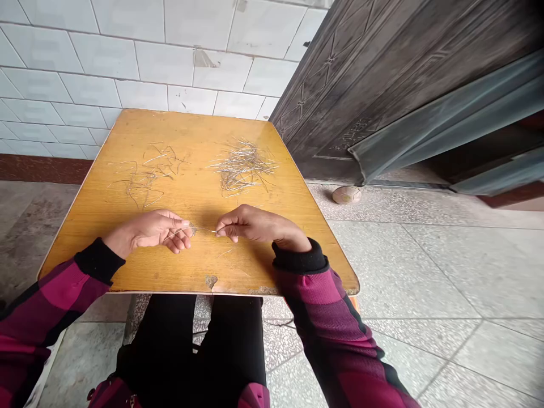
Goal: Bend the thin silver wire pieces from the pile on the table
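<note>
So the worktop here is a yellow-brown wood-look thing, kinda beat up, with a chipped patch at 6 o'clock by the near edge. Clock directions are from its middle, btw. White tile wall at 12, a few tiles marked up, and a big dark carved door at about 2 with a grey-green curtain hanging at its lower part. Speckled floor tiles run out past 3, where a pale ball-looking thing sits near the door. Back on top: a loose, scattered bunch of bent wires at 10 and a denser, shinier heap at 1, well apart. The thin wire in hand is toward 6, held just above the surface. Left hand, around 8, pinches it between thumb and forefinger, other fingers loosely spread; right hand, around 4, pinches its end. The right checked sleeve blocks part of the near edge at 5, and black-trousered legs are below 6.
</note>
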### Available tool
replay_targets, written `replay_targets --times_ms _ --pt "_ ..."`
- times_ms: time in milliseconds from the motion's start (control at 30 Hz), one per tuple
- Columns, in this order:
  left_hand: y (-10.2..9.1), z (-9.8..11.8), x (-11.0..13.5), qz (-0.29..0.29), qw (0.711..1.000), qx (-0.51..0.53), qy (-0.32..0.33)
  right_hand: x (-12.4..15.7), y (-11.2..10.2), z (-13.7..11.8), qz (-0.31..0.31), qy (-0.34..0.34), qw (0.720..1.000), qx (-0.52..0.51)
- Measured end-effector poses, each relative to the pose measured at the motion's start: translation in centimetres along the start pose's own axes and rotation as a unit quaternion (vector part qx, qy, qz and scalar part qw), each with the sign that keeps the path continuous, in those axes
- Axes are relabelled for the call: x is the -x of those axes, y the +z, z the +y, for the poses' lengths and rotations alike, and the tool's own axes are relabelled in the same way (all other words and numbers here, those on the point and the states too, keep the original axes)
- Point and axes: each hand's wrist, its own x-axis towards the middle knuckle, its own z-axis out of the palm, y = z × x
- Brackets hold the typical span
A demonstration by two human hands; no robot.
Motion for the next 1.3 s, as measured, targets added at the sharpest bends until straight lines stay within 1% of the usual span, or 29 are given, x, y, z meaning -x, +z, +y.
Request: replay_targets --times_ms 100,200,300,367,500,600,667,767,833,933,1000,1100,1200,1300 --pt "0.5 0.2 -0.3 -0.010 0.999 0.004 -0.047 -0.1 0.1 0.3 0.004 0.001 1.000 0.009" --pt "0.8 0.3 -0.7 -0.003 0.998 0.010 -0.064 -0.2 0.1 0.5 0.015 -0.004 1.000 0.021" --pt "0.8 0.2 -1.1 0.006 0.997 0.023 -0.068 -0.2 -0.1 0.6 0.027 -0.002 0.999 0.029" --pt "0.8 0.0 -1.3 0.017 0.998 0.033 -0.059 -0.1 -0.2 0.7 0.032 0.003 0.999 0.032" --pt "0.7 -0.3 -1.4 0.039 0.997 0.063 -0.020 -0.2 -0.1 1.0 0.049 -0.001 0.998 0.028" --pt "0.6 -0.2 -1.2 0.066 0.993 0.099 0.022 -0.6 0.5 1.1 0.096 -0.014 0.995 -0.004" --pt "0.4 0.0 -1.1 0.086 0.987 0.123 0.049 -0.9 1.3 1.0 0.147 -0.029 0.988 -0.035" --pt "0.2 0.3 -0.8 0.110 0.980 0.153 0.072 -1.2 2.9 0.7 0.217 -0.048 0.972 -0.073" --pt "0.2 0.5 -0.7 0.119 0.977 0.162 0.076 -1.1 4.2 0.4 0.249 -0.041 0.963 -0.098" --pt "0.4 0.5 -0.5 0.119 0.978 0.157 0.069 -0.6 6.2 -0.3 0.278 -0.007 0.946 -0.165" --pt "0.6 0.5 -0.4 0.119 0.980 0.147 0.064 -0.3 7.4 -0.8 0.286 0.015 0.932 -0.223" --pt "0.6 0.3 -0.4 0.118 0.983 0.127 0.056 0.2 8.9 -1.3 0.276 0.046 0.914 -0.295" --pt "0.6 0.1 -0.4 0.111 0.987 0.111 0.042 1.1 10.1 -1.6 0.264 0.070 0.903 -0.331" --pt "0.5 -0.2 -0.5 0.101 0.989 0.105 0.025 2.4 10.8 -1.8 0.246 0.094 0.900 -0.348"
